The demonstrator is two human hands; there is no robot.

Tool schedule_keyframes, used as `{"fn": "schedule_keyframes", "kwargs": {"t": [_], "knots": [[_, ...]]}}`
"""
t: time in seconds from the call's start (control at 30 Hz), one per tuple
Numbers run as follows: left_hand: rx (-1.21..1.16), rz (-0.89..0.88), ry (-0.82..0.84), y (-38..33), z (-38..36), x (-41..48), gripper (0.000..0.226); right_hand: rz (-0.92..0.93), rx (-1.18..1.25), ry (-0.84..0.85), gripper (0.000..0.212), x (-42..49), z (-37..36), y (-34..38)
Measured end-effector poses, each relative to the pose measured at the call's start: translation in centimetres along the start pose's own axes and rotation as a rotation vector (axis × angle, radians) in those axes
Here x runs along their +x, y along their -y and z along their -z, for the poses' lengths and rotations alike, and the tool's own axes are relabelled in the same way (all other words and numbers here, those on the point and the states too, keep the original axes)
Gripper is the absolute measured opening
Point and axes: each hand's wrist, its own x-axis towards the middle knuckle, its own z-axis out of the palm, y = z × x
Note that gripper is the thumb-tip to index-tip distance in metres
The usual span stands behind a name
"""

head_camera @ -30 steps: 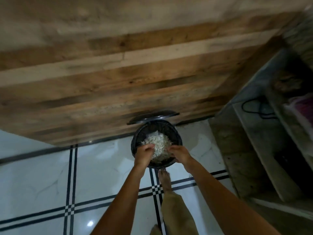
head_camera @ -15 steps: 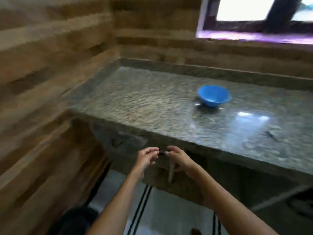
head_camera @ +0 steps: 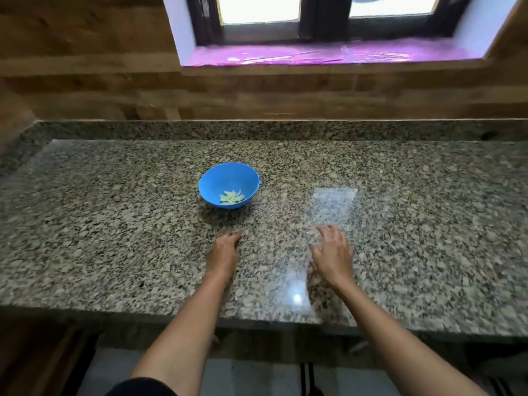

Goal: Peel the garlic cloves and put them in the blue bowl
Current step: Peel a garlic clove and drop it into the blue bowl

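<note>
On the granite counter [head_camera: 114,224], a little left of the middle, stands one blue bowl [head_camera: 211,184] with a small heap of peeled garlic cloves [head_camera: 232,196] inside; they are too small to count. I see no unpeeled garlic anywhere, so the task looks nearly finished. Two hands are near it: the left hand [head_camera: 224,250] and the right hand [head_camera: 333,252] lie flat with loose fingers, holding nothing.

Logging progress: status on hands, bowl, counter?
Left hand, right hand open, empty, over granite counter. Peeled cloves in blue bowl. Nothing in the way.
</note>
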Motion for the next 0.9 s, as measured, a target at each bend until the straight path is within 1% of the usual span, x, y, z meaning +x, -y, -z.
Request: {"fn": "schedule_keyframes", "kwargs": {"t": [0.07,0.13,0.17,0.23,0.27,0.3,0.33,0.43,0.47,0.53,0.57,0.6,0.67,0.7,0.73,0.77,0.83,0.87,0.9], "knots": [[0.074,-0.14,-0.108,1.2,-0.1,-0.2,0.032,-0.089,-0.104,-0.048,0.053,1.7,0.3,-1.6],[0.117,-0.254,-0.195,1.6,0.4,0.3,0.023,-0.174,-0.152,-0.021,0.051,3.1,0.5,-2.6],[0.072,-0.274,-0.232,1.2,1.1,0.7,0.02,-0.19,-0.152,0.012,0.047,3.6,0.3,-2.8],[-0.067,-0.282,-0.376,-0.5,3.1,2.8,0.017,-0.164,-0.095,0.03,0.035,4.6,-0.3,-3.0],[-0.138,-0.254,-0.441,-1.8,4.4,4.3,0.017,-0.151,-0.05,0.02,0.031,5.0,-0.6,-3.0],[-0.166,-0.209,-0.469,-2.8,5.6,6.1,0.017,-0.162,-0.008,0.014,0.028,5.4,-0.7,-2.8],[-0.158,-0.157,-0.461,-3.3,6.5,8.0,0.018,-0.18,0.04,0.015,0.025,5.6,-0.8,-2.5],[-0.088,0.0,-0.287,-3.7,7.5,12.3,0.023,-0.258,0.276,0.007,0.02,6.0,-0.3,-1.3],[-0.088,0.01,-0.275,-4.1,7.6,12.8,0.026,-0.28,0.38,-0.009,0.018,6.1,-0.2,-0.7],[-0.192,-0.088,-0.327,-5.7,7.2,11.9,0.025,-0.311,0.586,-0.029,0.013,6.5,-0.5,0.3],[-0.298,-0.132,-0.295,-6.7,6.6,10.7,0.022,-0.327,0.662,-0.021,0.013,6.7,-0.8,1.0],[-0.41,-0.134,-0.171,-7.5,5.5,9.2,0.019,-0.341,0.736,-0.011,0.013,6.7,-1.3,1.7],[-0.647,-0.047,0.232,-8.5,2.5,6.2,0.015,-0.354,0.92,0.015,0.013,6.3,-2.2,3.1],[-0.734,0.003,0.362,-8.6,1.1,4.9,0.013,-0.346,0.989,0.036,0.014,6.1,-2.6,3.7],[-0.799,0.045,0.401,-8.7,0.0,4.1,0.014,-0.338,1.03,0.052,0.016,6.0,-3.0,4.3],[-0.86,0.088,0.38,-8.8,-0.7,3.8,0.014,-0.329,1.052,0.061,0.017,5.9,-3.4,4.6],[-0.928,0.161,0.27,-9.0,-0.9,3.6,0.008,-0.308,1.082,0.056,0.018,5.5,-3.9,4.9],[-0.946,0.167,0.253,-9.0,-0.9,3.7,0.006,-0.302,1.093,0.047,0.018,5.4,-3.9,4.9],[-0.971,0.164,0.268,-8.8,-0.8,3.6,0.007,-0.295,1.103,0.04,0.018,5.2,-4.1,4.9]]}}
